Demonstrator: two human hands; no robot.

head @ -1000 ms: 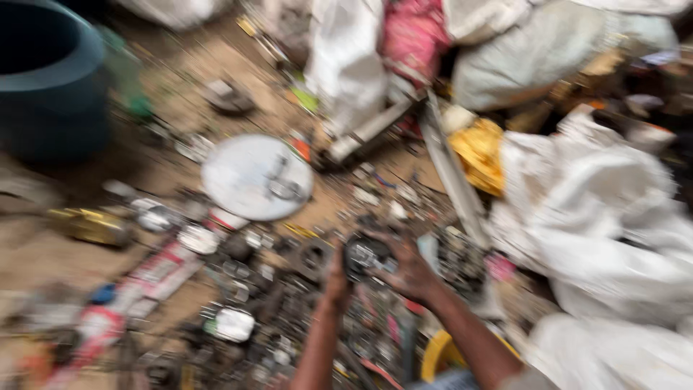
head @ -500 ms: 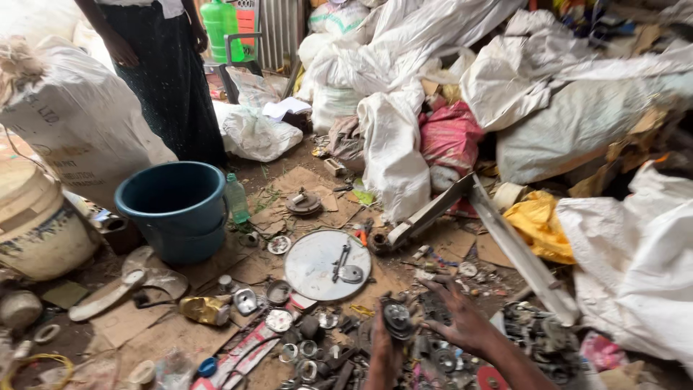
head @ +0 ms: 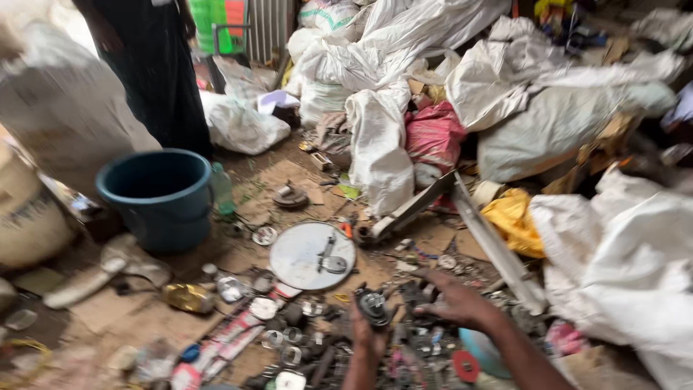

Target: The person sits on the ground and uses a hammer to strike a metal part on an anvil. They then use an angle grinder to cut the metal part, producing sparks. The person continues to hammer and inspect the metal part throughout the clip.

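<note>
— What does the left hand (head: pixel 366 334) hold?
— A dark round part (head: pixel 374 306), fingers closed on it, above the scrap (head: pixel 303 339).
— The right hand (head: pixel 453 302)?
— Half open, empty (near the disc (head: pixel 312 255))

A bucket (head: pixel 160 195) stands left of the round plate (head: pixel 312 255), sacks (head: pixel 462 87) behind.

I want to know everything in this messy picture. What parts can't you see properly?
- Small dark part in the left hand: blurred, so its kind is unclear.
- Right hand: its fingertips blur into the scrap pile, so touching or not is unclear.
- Standing person: cut off by the top edge.
- Blue bucket: its inside is in shadow.
- White sacks: contents hidden.
</note>
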